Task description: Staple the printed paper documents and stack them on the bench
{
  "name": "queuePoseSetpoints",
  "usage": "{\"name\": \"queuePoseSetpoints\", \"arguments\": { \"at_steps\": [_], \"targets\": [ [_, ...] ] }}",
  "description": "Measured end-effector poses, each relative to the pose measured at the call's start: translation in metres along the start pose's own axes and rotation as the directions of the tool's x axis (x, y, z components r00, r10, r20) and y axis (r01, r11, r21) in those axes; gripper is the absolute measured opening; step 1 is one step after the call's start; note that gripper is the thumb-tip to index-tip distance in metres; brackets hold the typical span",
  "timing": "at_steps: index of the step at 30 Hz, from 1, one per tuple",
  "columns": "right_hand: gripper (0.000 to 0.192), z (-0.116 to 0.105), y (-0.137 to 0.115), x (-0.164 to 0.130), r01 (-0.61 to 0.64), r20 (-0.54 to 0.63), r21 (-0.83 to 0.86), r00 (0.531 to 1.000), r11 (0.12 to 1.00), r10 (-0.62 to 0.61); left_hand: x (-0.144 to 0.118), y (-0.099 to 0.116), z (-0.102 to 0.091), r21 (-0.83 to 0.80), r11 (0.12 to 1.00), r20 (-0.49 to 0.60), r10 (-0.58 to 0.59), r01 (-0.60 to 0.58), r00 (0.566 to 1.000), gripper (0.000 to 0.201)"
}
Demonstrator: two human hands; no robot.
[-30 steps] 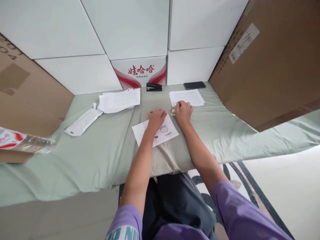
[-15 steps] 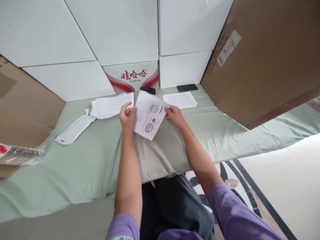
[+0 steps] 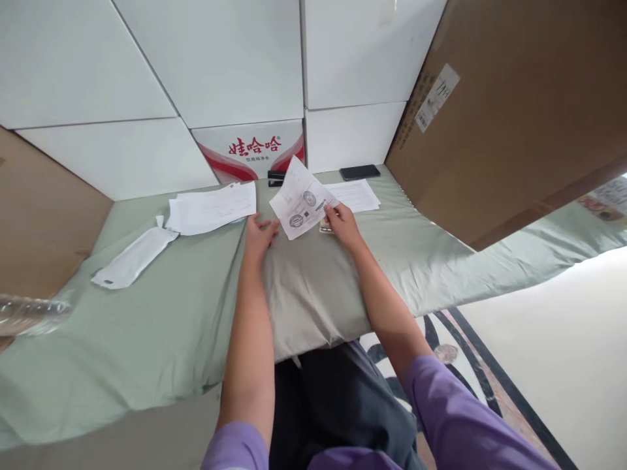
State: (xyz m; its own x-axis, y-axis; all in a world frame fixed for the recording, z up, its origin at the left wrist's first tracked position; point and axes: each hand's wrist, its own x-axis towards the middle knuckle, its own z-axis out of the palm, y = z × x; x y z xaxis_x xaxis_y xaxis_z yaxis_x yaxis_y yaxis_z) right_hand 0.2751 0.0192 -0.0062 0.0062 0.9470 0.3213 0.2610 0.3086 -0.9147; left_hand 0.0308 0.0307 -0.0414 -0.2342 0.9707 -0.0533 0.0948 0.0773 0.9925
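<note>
A printed sheet of paper (image 3: 304, 201) with round stamps and a small dark square is tilted above the green cloth. My right hand (image 3: 344, 227) pinches its right edge between thumb and fingers. Close to the sheet's lower left side is my left hand (image 3: 260, 237), fingers apart, with nothing in it. Partly hidden below my right hand lies a small yellowish item (image 3: 324, 226) that I cannot make out. Behind the sheet, a black stapler (image 3: 275, 176) is partly covered. Some white papers (image 3: 360, 194) rest to the right, and more printed papers (image 3: 213, 209) to the left.
White boxes (image 3: 245, 59) stand stacked along the back, with a large brown carton (image 3: 494, 124) at right. A black phone (image 3: 360, 172) lies near the boxes. At left are a white packet (image 3: 134, 258), a clear plastic bottle (image 3: 32, 314) and another carton (image 3: 46, 209).
The sheet has turned and moved slightly away from me, held by my right hand. My left hand has let go of its left edge and opened. The view has shifted slightly.
</note>
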Motion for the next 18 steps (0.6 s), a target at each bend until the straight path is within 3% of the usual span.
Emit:
{"name": "queuePoseSetpoints", "arguments": {
  "at_steps": [2,4,6,9,15,18],
  "targets": [
    [0.039,0.000,-0.002,-0.002,-0.018,0.039,0.046,0.999,0.999,0.016,-0.002,0.001,0.002,-0.011,1.000,0.028,0.018,-0.018,0.999,0.087],
    [0.041,0.001,-0.004,-0.002,-0.055,0.068,0.134,0.997,0.989,0.047,-0.004,0.001,0.003,-0.053,0.997,0.086,0.053,-0.049,0.995,0.085],
    [0.046,0.003,-0.007,-0.002,-0.070,0.054,0.236,0.997,0.969,0.059,-0.004,0.001,0.004,-0.094,0.991,0.124,0.107,-0.095,0.986,0.069],
    [0.051,0.006,-0.010,-0.002,-0.076,0.008,0.338,0.997,0.938,0.078,-0.001,-0.001,0.004,-0.137,0.977,0.087,0.174,-0.162,0.981,0.035],
    [0.035,0.009,-0.012,-0.005,-0.078,0.095,0.286,0.994,0.955,0.053,0.001,0.001,0.004,-0.166,0.969,0.030,0.190,-0.182,0.981,0.032],
    [0.025,0.002,-0.010,0.001,-0.079,0.006,0.252,0.997,0.965,0.080,-0.005,0.005,0.006,-0.157,0.971,0.029,0.189,-0.182,0.982,0.035]
  ]
}}
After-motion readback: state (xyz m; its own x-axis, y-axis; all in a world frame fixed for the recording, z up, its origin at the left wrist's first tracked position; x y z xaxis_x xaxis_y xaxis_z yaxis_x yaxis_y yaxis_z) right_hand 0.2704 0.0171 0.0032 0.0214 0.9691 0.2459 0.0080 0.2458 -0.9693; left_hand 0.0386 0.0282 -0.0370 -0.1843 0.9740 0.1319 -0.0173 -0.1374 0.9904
